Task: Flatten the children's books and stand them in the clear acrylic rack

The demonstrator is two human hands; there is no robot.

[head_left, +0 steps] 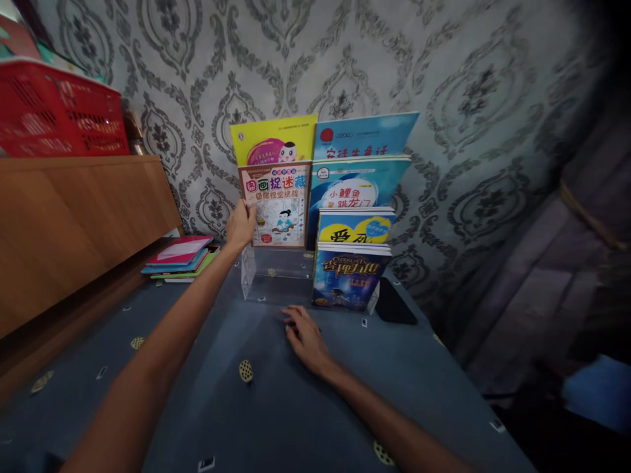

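My left hand (241, 223) grips the left edge of a brown-bordered picture book (280, 209), which stands upright on the clear tiered book stand (276, 288). Behind that book rises a yellow book (274, 138). My right hand (306, 336) rests low over the tablecloth in front of the stand, fingers loosely spread and holding nothing. On the stand's right half, several books step down toward me: a blue one (367, 135), a teal one (359, 187), a yellow-and-blue one (355, 225) and a dark blue one (348, 276).
A wooden cabinet (89, 223) stands at the left with a red basket (59, 108) on top. Beside it lies a pile of thin books (181, 256). A black flat object (396, 303) lies right of the stand. Patterned wall (345, 59) rises behind; a curtain (522, 263) hangs at right.
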